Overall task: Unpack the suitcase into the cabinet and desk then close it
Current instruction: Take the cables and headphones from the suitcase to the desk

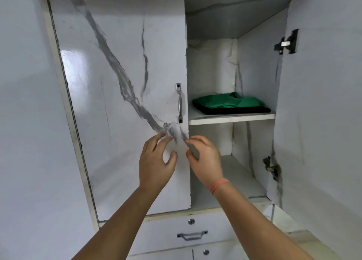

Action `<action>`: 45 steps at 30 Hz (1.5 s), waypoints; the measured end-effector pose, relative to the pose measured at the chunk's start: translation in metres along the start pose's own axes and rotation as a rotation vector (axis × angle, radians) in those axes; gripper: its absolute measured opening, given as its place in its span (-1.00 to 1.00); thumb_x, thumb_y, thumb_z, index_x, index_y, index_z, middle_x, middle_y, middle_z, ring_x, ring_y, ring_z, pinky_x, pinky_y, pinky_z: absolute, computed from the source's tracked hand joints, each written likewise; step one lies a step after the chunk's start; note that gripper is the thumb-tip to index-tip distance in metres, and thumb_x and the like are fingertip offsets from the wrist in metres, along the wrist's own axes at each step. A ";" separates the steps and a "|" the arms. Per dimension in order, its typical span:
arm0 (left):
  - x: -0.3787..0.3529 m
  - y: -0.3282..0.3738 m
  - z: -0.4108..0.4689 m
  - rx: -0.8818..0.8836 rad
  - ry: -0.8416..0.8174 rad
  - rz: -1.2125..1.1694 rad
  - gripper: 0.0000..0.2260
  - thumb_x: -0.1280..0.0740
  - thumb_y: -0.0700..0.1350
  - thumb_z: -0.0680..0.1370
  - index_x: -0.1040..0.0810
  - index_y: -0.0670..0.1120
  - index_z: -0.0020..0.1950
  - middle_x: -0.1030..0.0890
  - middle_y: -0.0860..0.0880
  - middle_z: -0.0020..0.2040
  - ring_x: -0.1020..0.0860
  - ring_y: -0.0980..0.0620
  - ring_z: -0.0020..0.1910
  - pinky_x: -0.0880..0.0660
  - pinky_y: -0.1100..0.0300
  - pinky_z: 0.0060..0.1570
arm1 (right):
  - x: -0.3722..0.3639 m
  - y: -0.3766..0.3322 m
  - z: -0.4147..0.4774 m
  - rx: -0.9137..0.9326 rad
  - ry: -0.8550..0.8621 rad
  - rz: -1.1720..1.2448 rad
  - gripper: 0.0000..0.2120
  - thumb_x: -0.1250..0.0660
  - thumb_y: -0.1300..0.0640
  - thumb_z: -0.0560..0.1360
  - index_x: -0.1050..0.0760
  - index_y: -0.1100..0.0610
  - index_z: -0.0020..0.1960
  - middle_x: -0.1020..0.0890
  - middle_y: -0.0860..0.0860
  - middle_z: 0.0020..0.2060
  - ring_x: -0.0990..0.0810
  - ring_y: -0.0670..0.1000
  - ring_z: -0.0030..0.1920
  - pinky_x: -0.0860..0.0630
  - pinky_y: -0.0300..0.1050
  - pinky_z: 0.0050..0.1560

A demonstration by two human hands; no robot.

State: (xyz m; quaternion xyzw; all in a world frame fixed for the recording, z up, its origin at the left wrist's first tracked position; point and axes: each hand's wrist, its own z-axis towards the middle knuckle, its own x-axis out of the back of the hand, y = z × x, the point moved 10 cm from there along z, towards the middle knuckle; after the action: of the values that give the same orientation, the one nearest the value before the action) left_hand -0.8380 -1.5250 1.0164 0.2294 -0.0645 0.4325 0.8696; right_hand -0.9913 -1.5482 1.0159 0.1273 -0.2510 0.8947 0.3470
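Observation:
I face a white marble-patterned cabinet (231, 119). Its left door (117, 103) is shut and its right door (321, 103) stands swung open. On the middle shelf lies a folded green garment (229, 101) on top of a folded black one (239, 110). The lower compartment (235, 177) holds nothing visible. My left hand (156, 161) and my right hand (205, 159) are raised side by side in front of the left door's right edge, below its metal handle (179, 103). Both hands hold nothing and their fingers are spread. The suitcase is not in view.
Below the cabinet sits a drawer (192, 235) with a metal handle and a keyhole, with more small doors under it. The open right door carries two metal hinges (287, 43). A plain white wall fills the left side.

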 end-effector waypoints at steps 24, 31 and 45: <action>-0.121 0.293 -0.124 0.551 -0.453 -1.003 -0.90 -0.36 -0.14 0.54 -0.60 0.02 0.02 -0.63 0.04 -0.02 -0.59 0.07 0.00 -0.56 -0.02 0.11 | 0.379 0.116 -0.178 -0.754 0.678 0.217 -0.62 -0.27 0.11 0.56 -0.24 0.10 0.32 -0.47 0.01 -0.22 -0.58 0.04 -0.30 -0.60 0.01 -0.10; -0.146 0.337 -0.127 0.553 -0.401 -0.965 -0.90 -0.35 -0.11 0.55 -0.59 0.09 -0.01 -0.63 0.11 -0.01 -0.58 0.13 0.05 -0.55 0.00 0.14 | 0.384 0.146 -0.165 -0.737 0.338 0.497 -0.78 -0.31 0.10 0.56 -0.55 0.16 -0.22 -0.38 0.04 -0.48 -0.36 -0.05 -0.47 -0.48 -0.22 -0.42; -0.065 0.266 -0.122 0.508 0.007 -0.684 -0.87 -0.29 -0.06 0.57 -0.58 0.09 -0.15 -0.60 0.19 -0.28 -0.56 0.17 -0.20 -0.48 0.32 -0.21 | 0.283 0.075 -0.098 -0.387 -0.013 0.566 -0.75 -0.31 0.06 0.55 -0.49 -0.15 0.21 -0.58 -0.09 -0.03 -0.57 -0.09 0.01 -0.59 -0.21 0.05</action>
State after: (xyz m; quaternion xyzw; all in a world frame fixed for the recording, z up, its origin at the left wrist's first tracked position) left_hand -1.0964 -1.3776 0.9796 0.4428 0.1270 0.1219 0.8791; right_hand -1.2538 -1.3851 1.0204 -0.0101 -0.4438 0.8903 0.1012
